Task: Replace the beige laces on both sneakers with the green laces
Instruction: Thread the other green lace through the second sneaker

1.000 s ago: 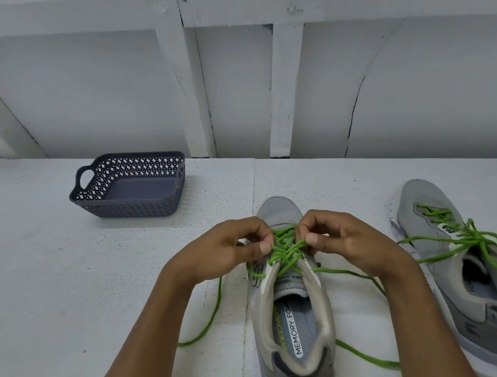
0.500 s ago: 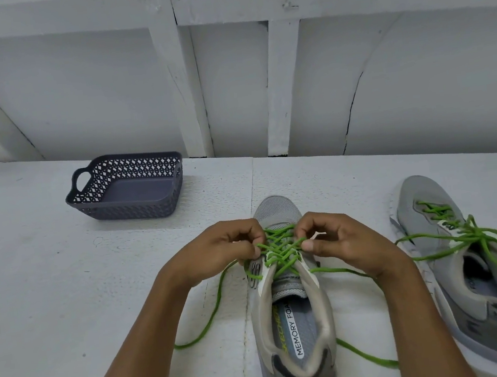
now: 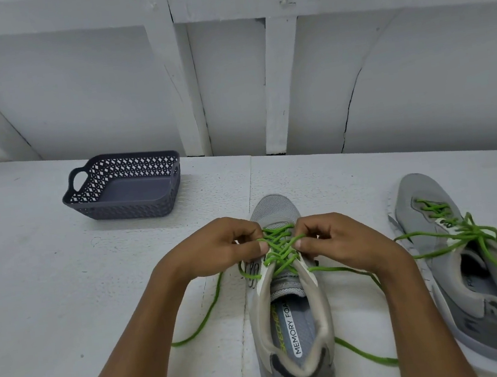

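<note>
My left hand (image 3: 221, 248) and right hand (image 3: 339, 239) each pinch the green lace (image 3: 279, 248) at its crossings on the near sneaker (image 3: 275, 210), mid-worktop (image 3: 34, 293). The second sneaker (image 3: 423, 192), also green-laced, lies well right, its ends loose.

Makeshift work spot, exact kind uncertain. Rough wall (image 3: 103, 90) of white-painted boards and posts, one panel cracked (image 3: 352, 103). White textured table (image 3: 34, 293), seam (image 3: 250, 182) between slabs. Small dark plastic basket (image 3: 124, 210) on it.

One wide camera rides my head, facing forward and down, close over the near sneaker (image 3: 289, 318), wall (image 3: 104, 96) beyond.
</note>
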`<state>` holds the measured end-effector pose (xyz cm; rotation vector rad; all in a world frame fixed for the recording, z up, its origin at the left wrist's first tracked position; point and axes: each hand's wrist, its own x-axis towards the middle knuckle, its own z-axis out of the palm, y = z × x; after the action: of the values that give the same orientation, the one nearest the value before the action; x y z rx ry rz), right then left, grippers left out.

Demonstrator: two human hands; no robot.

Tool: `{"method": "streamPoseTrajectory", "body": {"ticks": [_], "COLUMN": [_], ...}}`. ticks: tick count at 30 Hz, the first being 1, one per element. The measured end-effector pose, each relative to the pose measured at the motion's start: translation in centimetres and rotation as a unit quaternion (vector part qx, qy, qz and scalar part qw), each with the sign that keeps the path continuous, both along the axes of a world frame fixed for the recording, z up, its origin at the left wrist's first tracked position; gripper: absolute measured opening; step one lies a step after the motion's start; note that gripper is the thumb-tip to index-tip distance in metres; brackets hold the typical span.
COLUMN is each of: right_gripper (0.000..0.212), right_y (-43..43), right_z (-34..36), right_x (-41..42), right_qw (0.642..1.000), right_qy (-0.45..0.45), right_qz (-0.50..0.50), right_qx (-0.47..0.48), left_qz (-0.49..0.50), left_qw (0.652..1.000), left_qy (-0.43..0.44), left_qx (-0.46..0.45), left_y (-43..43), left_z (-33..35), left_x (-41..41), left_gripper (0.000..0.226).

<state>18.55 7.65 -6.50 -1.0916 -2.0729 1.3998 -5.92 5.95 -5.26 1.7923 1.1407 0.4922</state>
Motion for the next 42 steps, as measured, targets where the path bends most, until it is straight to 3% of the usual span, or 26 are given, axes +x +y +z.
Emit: {"method": "streamPoseTrajectory", "body": {"ticks": [7, 16, 20, 24, 34, 37, 42], "right_gripper": [0.032, 0.024, 0.004, 0.013, 0.022, 0.015, 0.007], "right_y": [-0.1, -0.3, -0.7, -0.6, -1.2, -1.1, -1.2], "right_z": [-0.7, -0.4, 0.4, 0.7, 0.8, 0.7, 0.4], "right_x": [0.3, 0.6, 0.2, -0.1, -0.1, 0.2, 0.3], "right_qw": [0.996, 0.993, 0.989, 0.993, 0.997, 0.998, 0.992], "right_qy": [0.080, 0.091, 0.133, 0.108, 0.045, 0.043, 0.115], "right_qz": [-0.031, -0.077, -0.052, -0.047, -0.053, -0.038, -0.044], "right_qx": [-0.039, -0.028, -0.041, -0.022, 0.044, 0.016, -0.023], "left_qz": [0.038, 0.069, 0.039, 0.021, 0.059, 0.037, 0.043], "left_qw": [0.999, 0.993, 0.997, 0.997, 0.987, 0.993, 0.995], "left_qy": [0.006, 0.045, -0.021, -0.046, -0.095, -0.063, -0.085], "left_qx": [0.038, 0.084, 0.057, 0.058, 0.114, 0.093, 0.008], "left_y": [-0.3, -0.5, -0.6, -0.8, -1.7, -1.7, -1.6], "left_z": [0.9, 1.1, 0.9, 0.4, -0.1, 0.2, 0.5], "left_x": [0.1, -0.2, -0.7, 0.1, 0.3, 0.0, 0.1], "left_gripper": [0.026, 0.028, 0.003, 0.013, 0.008, 0.005, 0.018]}}
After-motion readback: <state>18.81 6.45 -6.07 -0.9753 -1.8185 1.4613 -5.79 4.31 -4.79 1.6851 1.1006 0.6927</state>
